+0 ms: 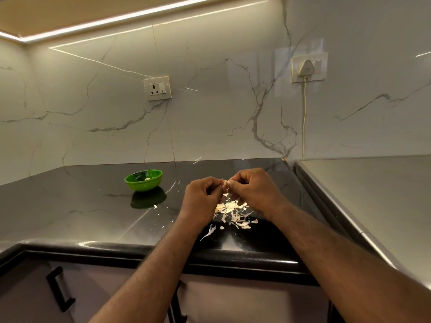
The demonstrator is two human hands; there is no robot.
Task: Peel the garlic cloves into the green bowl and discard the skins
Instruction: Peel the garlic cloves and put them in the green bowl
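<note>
Both hands (227, 190) pinch garlic clove (225, 183) above skins (234, 213)

This is a home kitchen. A polished black stone countertop (81, 206) runs into a corner under a glossy marble-look backsplash (210, 113). An LED strip (116, 19) glows along the underside of the overhead cabinet. A switched wall socket (158, 88) sits on the backsplash, and to its right a white plug (306, 68) with a hanging cord (304, 117) fills another. Below the counter are cabinet doors (233, 304) with black bar handles (59, 290). A small green bowl (143, 180) and scattered garlic skins (233, 213) lie on the counter.
</note>
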